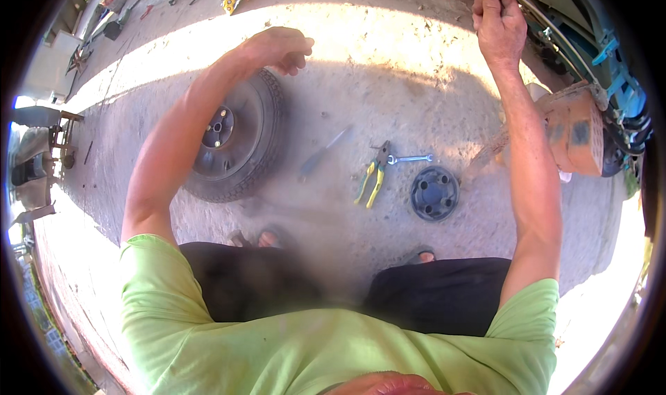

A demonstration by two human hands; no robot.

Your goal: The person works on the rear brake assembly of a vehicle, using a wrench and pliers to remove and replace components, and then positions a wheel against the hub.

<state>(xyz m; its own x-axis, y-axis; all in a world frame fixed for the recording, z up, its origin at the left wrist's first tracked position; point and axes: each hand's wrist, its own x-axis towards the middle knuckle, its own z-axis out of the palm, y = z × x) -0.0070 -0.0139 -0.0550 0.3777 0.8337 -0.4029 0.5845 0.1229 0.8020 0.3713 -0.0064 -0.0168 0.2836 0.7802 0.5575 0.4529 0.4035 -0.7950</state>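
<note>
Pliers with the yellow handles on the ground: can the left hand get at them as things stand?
Probably yes: the pliers lie uncovered, nothing visible stands between them and the left hand, and the wheel lies off to the left, leaving the way free.

Strong daylight here, and look at that sunlit band sweeping over the floor [416,37] from the left up across the top of the frame, nearly washed out in places! Its edge is sharp, and below it the middle drops into soft, even shade, tire [272,128] included. The left hand [283,49] shows up well against the glow. More glare at the lower left and lower right, blown to white! Sharpness? Pliers [379,169] come through crisp, but the screwdriver [325,155] goes smeary, and a hazy patch veils the trousers [257,277] below centre. Fisheye all round: edges bend, corners fall black.
</note>
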